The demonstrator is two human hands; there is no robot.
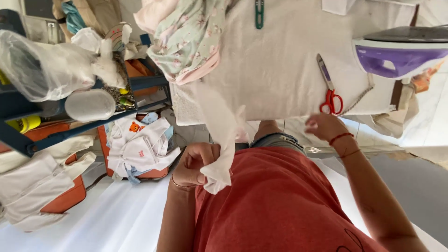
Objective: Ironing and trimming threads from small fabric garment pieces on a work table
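pale tiled floor (434, 107), blue metal shelf (28, 107), cloth-covered ironing table (280, 70), bright daylight.

Single head view, upside down, looking steeply down past the red shirt (275, 196) at the near table (280, 60).

Iron (401, 53): cut off by the right edge, beyond the hand (323, 127) at the table's rim.
White cloth (223, 140): its end is buried in the other fist (196, 164).
Green clip (259, 11): top cropped.
Fingertips: blurred.
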